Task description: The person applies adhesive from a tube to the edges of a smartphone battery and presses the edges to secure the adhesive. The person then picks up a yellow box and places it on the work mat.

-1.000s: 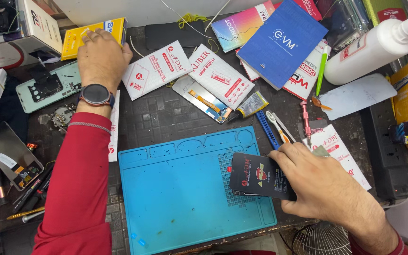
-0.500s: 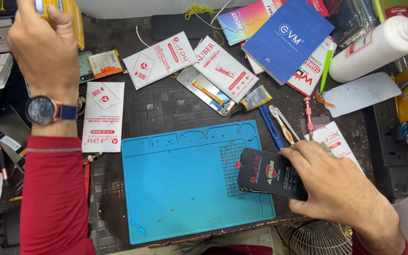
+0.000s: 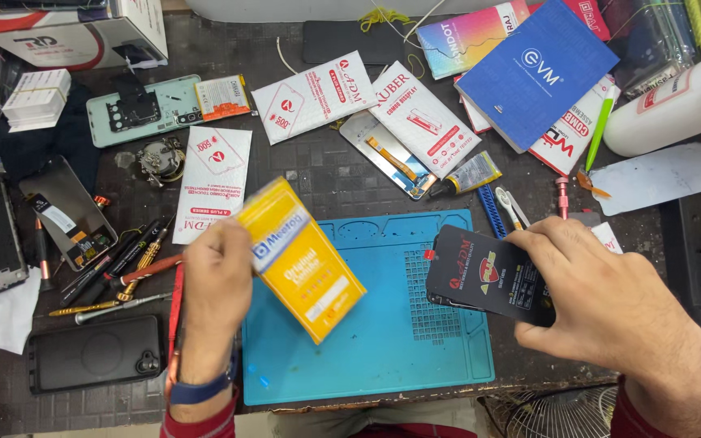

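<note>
Two-handed gripping above the blue mat on the counter. With the left hand, closing around the lower left side of a yellow box and holding it tilted over the left part of the mat, blurred in the view. With the right hand, closing on the right edge of a flat black packet and holding it over the right part of the mat; not possible to tell whether touching the mat or just above it.

Judging the box as light, stiff cardboard with a rather smooth skin: better taking it by the two long sides than by one corner. Judging the packet as thin, light and a little bendable, perhaps with something fragile inside: better supporting the flat face from below and not squeezing the middle.

Seeing near the left hand several screwdrivers and a black phone; seeing beyond the mat some white packets.
</note>
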